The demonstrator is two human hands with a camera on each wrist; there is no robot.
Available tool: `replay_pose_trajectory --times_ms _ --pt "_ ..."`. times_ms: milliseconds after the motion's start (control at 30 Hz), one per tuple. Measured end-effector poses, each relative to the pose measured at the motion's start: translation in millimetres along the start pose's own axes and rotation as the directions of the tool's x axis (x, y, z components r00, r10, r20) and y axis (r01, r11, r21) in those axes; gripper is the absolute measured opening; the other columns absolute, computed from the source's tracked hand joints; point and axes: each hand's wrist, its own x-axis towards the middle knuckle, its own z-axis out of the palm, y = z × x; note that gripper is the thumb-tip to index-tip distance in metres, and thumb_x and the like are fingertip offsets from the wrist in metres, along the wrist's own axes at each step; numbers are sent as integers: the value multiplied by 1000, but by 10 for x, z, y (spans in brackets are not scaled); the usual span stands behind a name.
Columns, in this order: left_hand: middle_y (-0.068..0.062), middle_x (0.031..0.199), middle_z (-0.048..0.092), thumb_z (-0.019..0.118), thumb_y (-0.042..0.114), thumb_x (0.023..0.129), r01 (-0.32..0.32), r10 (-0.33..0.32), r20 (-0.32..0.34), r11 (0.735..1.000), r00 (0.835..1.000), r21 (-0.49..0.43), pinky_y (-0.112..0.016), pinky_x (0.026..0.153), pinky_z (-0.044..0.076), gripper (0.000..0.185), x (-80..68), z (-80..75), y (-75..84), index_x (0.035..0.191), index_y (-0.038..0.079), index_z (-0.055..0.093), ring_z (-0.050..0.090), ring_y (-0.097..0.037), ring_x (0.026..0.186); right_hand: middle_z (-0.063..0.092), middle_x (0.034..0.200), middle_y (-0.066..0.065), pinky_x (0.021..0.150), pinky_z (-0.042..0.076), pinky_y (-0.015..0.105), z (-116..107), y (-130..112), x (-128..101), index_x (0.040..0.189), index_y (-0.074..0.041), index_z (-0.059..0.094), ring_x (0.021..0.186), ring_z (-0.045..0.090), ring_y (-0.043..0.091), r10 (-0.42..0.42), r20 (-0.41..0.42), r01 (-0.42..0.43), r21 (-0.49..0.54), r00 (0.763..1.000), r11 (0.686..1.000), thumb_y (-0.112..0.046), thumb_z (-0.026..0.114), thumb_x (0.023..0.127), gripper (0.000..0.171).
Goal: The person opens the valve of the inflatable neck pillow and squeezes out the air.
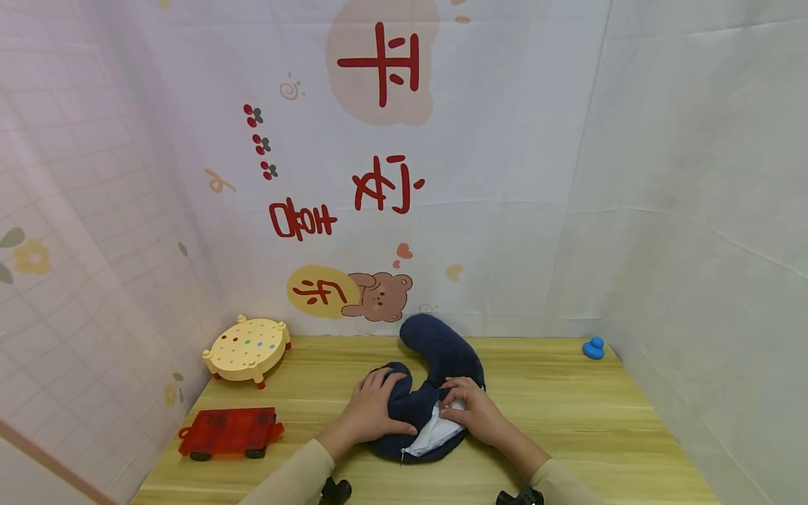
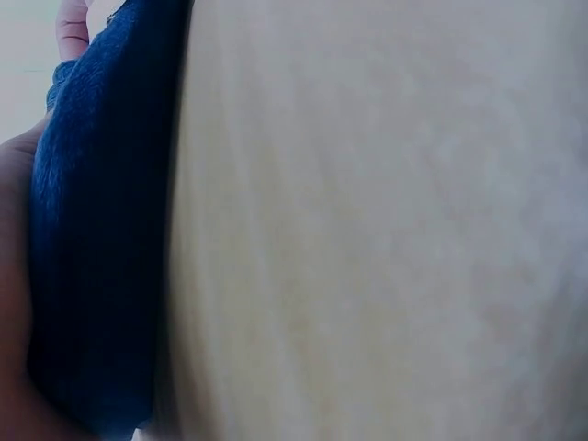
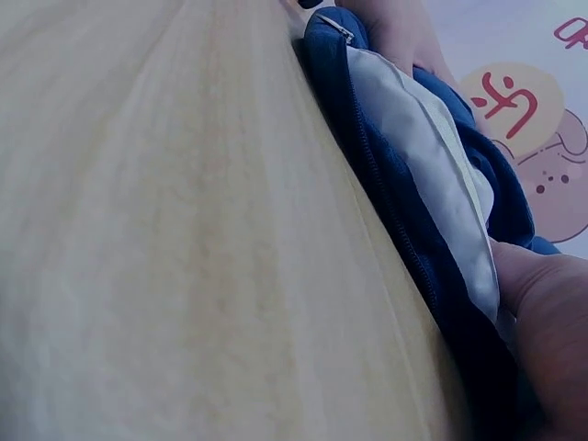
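Note:
A navy U-shaped neck pillow [image 1: 442, 351] lies on the wooden table [image 1: 568, 414], its zipper open along the near edge with a white inner cushion [image 1: 435, 435] showing. My left hand [image 1: 375, 407] grips the pillow's left end, fingers curled over the fabric [image 2: 92, 230]. My right hand [image 1: 470, 410] holds the pillow at the zipper opening, fingertips curled on the cover's edge by the white inner [image 3: 413, 119]. The zipper pull [image 3: 335, 26] sits at the near end of the blue cover [image 3: 404, 211]. Both wrist views are filled by tabletop close up.
A round yellow toy stool [image 1: 247, 347] with coloured dots stands at the back left. A red toy cart [image 1: 229, 431] is at the left edge. A small blue object [image 1: 593, 348] sits at the back right corner. Printed backdrop sheets close in three sides.

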Motion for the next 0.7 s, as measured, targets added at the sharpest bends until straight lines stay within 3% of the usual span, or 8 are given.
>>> replay_pose_trajectory --times_ms 200,400,700 --pt "-13 160 50 87 82 75 -2 2 0 1000 1000 4 -71 114 41 107 8 -19 6 158 22 54 46 -41 149 69 135 1 116 39 69 -6 -13 23 92 -15 80 143 53 42 9 17 -9 19 1000 1000 -21 90 95 12" --pt "-6 154 56 87 80 76 -8 8 3 1000 1000 9 -67 112 45 98 20 -25 19 153 25 59 51 -38 145 70 135 2 116 40 69 -10 -26 24 91 -22 80 143 54 41 3 15 -4 10 1000 1000 -22 89 96 10" --pt "-4 149 61 90 75 77 -33 33 -18 999 999 -5 -65 112 46 93 38 -15 7 150 24 62 55 -38 141 70 134 2 117 40 68 -32 -63 54 90 -24 80 142 54 40 -10 6 10 -3 1000 1000 -20 89 94 11"
